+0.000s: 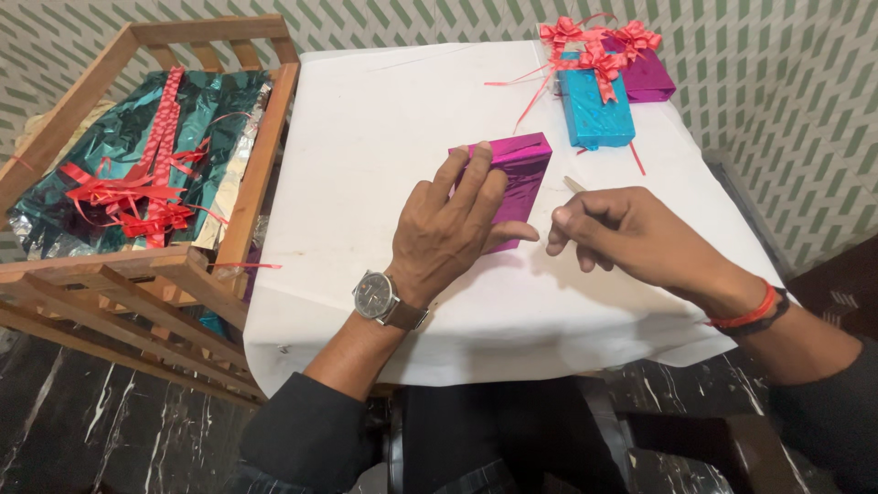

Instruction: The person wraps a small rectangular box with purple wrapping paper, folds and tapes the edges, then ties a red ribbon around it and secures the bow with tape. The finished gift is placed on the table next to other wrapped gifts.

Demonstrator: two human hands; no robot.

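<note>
Left hand (450, 230) flat, open on slick magenta foil box (514, 178), likely light, stiff, best pinned from above; right hand (631, 233) pinching thin stick (574, 185).

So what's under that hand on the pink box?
The left hand lies flat on the pink box, which rests on the white table. The hand hides the box's near end, and whatever is inside the wrapping can't be seen.
</note>
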